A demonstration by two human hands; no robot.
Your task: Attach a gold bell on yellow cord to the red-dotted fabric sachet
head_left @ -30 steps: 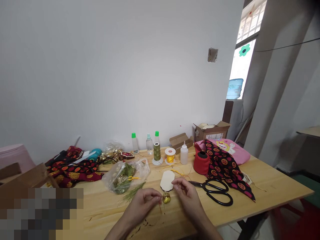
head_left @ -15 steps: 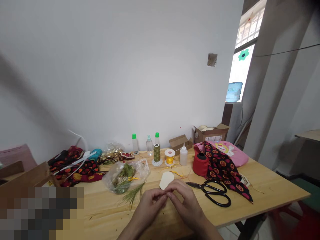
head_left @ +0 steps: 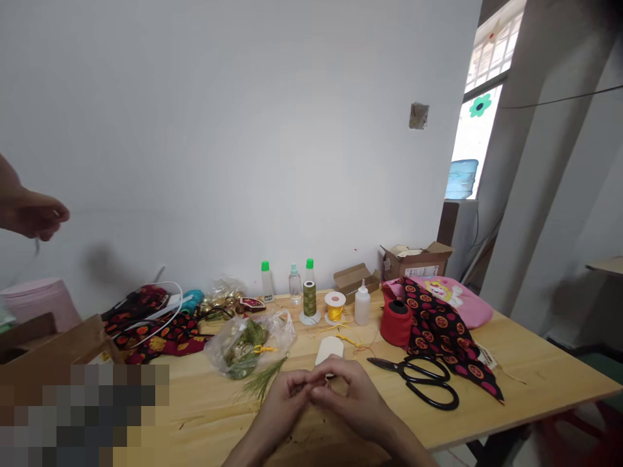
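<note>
My left hand (head_left: 288, 397) and my right hand (head_left: 346, 392) meet over the front of the wooden table, fingertips pinched together. What they hold between them is too small and covered to make out. Just beyond my fingers lies a pale rounded card (head_left: 329, 349), partly hidden by my right hand. Green tassel-like strands (head_left: 263, 381) lie left of my left hand, beside a clear plastic bag (head_left: 280, 332) with green and yellow cords. To the right rest black-handled scissors (head_left: 423, 376), blades pointing left.
Behind stand a green thread spool (head_left: 309, 299), a yellow cord spool (head_left: 335, 307), a white squeeze bottle (head_left: 362, 306) and a red thread cone (head_left: 396, 324). Patterned cloth (head_left: 438, 318) lies at right. A cardboard box (head_left: 63, 347) sits left; another person's hand (head_left: 34, 215) is raised above it.
My hands have shifted slightly left on the table, and my right fingers are now more arched. Another person's hand has come into view at the left, and the white cord there has moved.
</note>
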